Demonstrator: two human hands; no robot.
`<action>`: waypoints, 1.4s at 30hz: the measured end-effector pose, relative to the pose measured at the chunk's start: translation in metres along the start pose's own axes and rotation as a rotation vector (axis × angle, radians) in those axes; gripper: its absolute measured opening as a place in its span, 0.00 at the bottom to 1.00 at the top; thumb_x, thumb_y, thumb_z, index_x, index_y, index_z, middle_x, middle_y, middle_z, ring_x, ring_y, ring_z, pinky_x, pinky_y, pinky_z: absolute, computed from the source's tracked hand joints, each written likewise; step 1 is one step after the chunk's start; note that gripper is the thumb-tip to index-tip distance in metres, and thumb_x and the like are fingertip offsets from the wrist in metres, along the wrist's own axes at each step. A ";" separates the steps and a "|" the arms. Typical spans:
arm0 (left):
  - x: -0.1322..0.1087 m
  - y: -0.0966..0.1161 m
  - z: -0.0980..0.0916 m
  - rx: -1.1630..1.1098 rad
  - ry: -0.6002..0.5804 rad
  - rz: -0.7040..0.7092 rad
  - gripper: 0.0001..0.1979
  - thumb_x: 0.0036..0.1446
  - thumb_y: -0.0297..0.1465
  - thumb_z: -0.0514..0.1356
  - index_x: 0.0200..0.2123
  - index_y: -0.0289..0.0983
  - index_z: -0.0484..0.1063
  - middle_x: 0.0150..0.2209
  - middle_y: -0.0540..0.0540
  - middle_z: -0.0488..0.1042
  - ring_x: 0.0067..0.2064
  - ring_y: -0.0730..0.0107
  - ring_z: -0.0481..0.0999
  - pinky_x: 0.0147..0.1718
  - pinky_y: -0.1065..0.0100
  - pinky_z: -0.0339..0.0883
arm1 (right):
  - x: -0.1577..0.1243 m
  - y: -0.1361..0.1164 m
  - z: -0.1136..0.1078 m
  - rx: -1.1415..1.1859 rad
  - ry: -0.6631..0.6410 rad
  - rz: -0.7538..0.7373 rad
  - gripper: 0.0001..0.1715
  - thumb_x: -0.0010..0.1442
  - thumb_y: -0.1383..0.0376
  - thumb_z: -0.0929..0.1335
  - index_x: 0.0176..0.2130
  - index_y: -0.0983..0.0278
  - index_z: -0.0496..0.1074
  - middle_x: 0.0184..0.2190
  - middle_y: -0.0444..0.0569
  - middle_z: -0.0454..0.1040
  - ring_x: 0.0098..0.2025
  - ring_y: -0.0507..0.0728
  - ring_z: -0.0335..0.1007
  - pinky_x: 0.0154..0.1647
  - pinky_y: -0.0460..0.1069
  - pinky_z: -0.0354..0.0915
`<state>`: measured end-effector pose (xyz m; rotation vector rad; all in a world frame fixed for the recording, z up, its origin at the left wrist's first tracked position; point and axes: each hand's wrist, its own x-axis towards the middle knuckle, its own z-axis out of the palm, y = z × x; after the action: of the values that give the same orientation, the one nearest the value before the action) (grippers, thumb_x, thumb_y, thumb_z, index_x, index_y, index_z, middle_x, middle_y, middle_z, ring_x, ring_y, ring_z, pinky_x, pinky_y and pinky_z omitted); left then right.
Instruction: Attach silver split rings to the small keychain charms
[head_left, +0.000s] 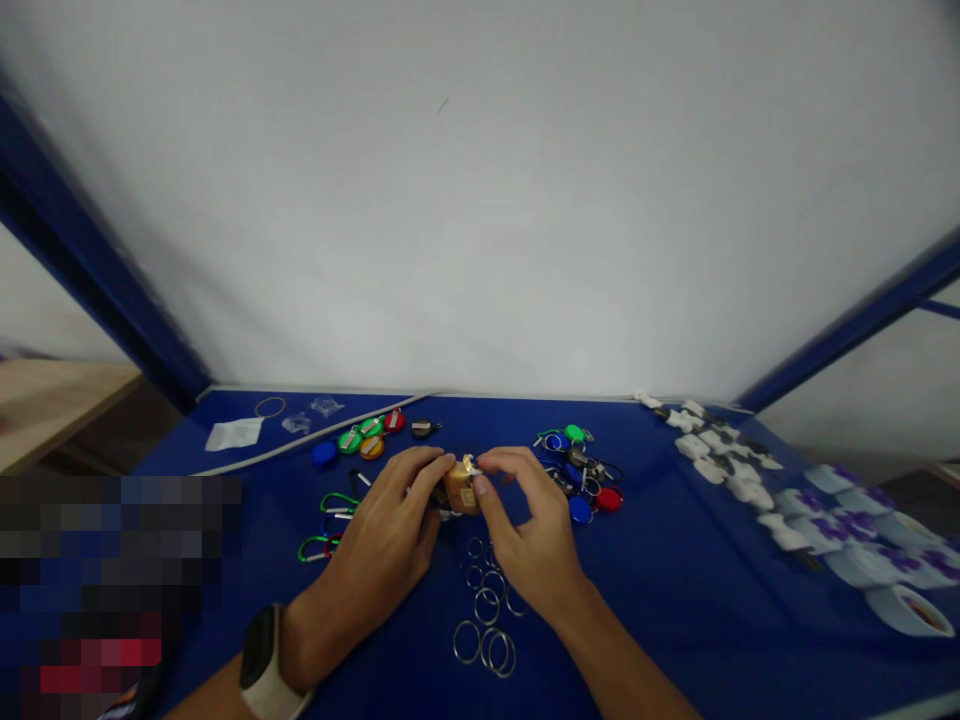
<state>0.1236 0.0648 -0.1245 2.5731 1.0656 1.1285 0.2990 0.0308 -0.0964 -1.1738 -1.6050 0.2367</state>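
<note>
Head view: you're pinching the orange keychain tag (461,490) between left hand (386,545) and right hand (529,530), fingers closed, above loose key rings (486,610).

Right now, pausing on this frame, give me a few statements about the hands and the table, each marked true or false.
1. The left hand and right hand both pinch one small orange piece in a fingertip grip. True.
2. The metal rings are stacked at the far left corner. False: they lie loose on the near side, just below the hands.
3. A watch sits on the left wrist. True.
4. The table has a red top. False: it is blue.
5. Green carabiners lie to the left of the left hand. True.
</note>
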 end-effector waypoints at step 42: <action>0.015 0.017 -0.019 -1.705 0.089 -0.833 0.19 0.53 0.31 0.70 0.49 0.38 0.73 0.52 0.41 0.77 0.55 0.56 0.74 0.57 0.57 0.63 | -0.017 0.004 0.003 0.241 -0.154 0.042 0.40 0.62 0.71 0.66 0.69 0.58 0.50 0.36 0.45 0.70 0.56 0.59 0.66 0.64 0.63 0.56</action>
<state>0.1273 0.0594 -0.0955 0.6623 0.5167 1.0452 0.2973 0.0211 -0.1106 -1.0231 -1.6338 0.5437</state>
